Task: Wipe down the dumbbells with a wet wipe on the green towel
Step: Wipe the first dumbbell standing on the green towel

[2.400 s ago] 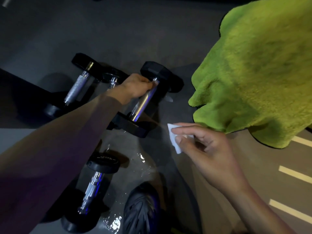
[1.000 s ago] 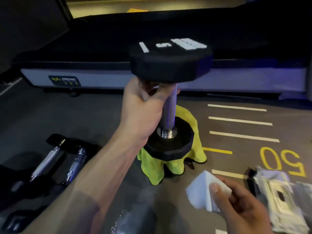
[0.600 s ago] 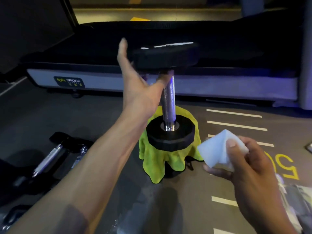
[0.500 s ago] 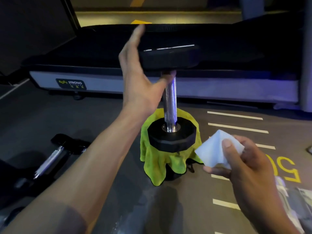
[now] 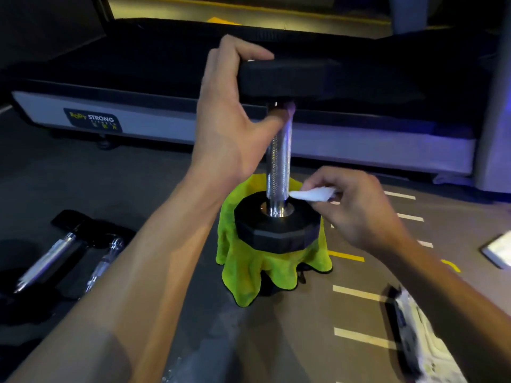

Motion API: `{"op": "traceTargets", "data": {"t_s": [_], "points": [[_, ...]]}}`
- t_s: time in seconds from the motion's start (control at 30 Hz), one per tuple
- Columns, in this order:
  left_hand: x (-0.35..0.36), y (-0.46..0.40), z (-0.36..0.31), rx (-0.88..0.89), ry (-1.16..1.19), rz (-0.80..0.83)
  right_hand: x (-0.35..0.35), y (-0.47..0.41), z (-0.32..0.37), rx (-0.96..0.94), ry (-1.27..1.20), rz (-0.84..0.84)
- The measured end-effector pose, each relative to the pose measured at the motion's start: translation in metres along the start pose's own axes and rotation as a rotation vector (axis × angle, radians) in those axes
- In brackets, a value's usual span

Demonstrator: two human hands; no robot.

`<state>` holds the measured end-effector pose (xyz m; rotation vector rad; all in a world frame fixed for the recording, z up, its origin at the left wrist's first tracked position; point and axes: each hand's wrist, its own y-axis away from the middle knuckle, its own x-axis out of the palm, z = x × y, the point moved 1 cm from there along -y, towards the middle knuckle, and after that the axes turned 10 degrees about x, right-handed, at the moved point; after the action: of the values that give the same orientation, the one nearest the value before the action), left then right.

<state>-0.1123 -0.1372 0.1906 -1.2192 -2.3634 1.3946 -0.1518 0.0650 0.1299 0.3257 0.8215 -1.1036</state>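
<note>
A black dumbbell (image 5: 278, 225) with a knurled chrome handle stands upright on the green towel (image 5: 250, 269), which is draped over something dark on the floor. My left hand (image 5: 229, 117) grips its top head, fingers over the upper face and thumb against the handle underneath. My right hand (image 5: 356, 208) pinches a white wet wipe (image 5: 312, 194) whose tip touches the lower part of the handle, just above the bottom head.
Other dumbbells (image 5: 63, 250) lie on the floor at the left. A treadmill base (image 5: 154, 117) runs across behind. A wipes packet (image 5: 425, 344) lies at the lower right, and a white object (image 5: 497, 251) at the right edge. Yellow lines mark the floor.
My left hand closed over the dumbbell's top head. My right hand moved up and left, bringing the wipe from beside the towel onto the handle.
</note>
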Motion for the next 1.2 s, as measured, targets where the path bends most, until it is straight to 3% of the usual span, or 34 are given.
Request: {"op": "traceTargets", "data": {"t_s": [0.3,0.6,0.9,1.07,1.2], "points": [[0.0,-0.001,0.0,0.022,0.018,0.023,-0.007,-0.005,0.015,-0.004,0.109,0.219],[0.0,-0.003,0.0,-0.012,0.014,0.015,0.012,0.024,0.032,-0.094,0.207,0.03],[0.002,-0.003,0.001,0.006,0.012,-0.004,0.026,0.051,0.071,-0.01,0.22,-0.035],[0.001,0.001,-0.003,0.04,0.006,0.006,0.041,0.046,0.103,0.035,0.388,0.103],[-0.004,0.004,-0.003,0.06,-0.008,0.033,0.039,0.049,0.097,0.014,0.372,0.147]]}}
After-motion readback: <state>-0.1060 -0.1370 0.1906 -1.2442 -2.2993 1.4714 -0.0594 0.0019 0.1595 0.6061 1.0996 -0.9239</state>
